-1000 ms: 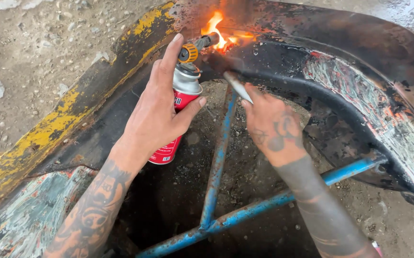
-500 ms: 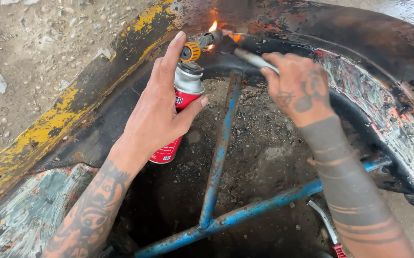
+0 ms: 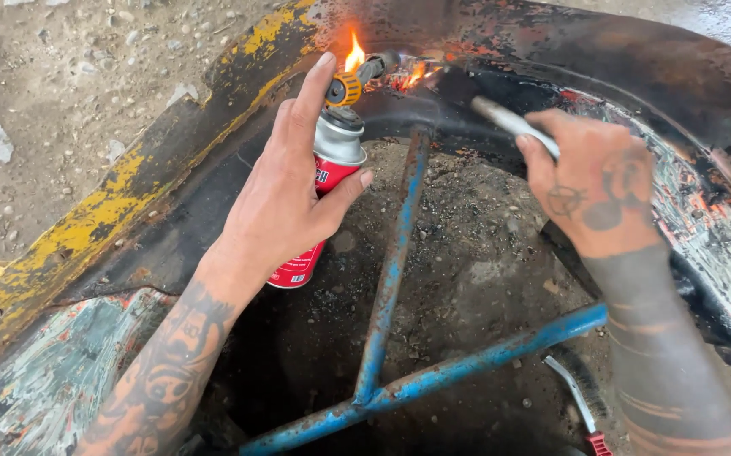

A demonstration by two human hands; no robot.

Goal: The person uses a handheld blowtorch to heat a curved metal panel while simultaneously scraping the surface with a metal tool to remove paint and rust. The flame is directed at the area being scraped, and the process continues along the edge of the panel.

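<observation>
There were two hands, a left hand (image 3: pixel 285 194) and a right hand (image 3: pixel 597 186); one red gas canister (image 3: pixel 319 198) with one torch head (image 3: pixel 357 80); one metal rod (image 3: pixel 509 122); two blue bars (image 3: pixel 395 262); one wire brush (image 3: pixel 581 405).

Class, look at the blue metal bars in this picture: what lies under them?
Under the blue bars lies dark, gritty ground with small stones. A brush lies partly under the lower bar. The left hand and its red gas can cover the ground further left.

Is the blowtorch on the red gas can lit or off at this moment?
Lit. An orange flame burns at the nozzle of the torch on the red gas can, held in the left hand against the blackened panel.
</observation>
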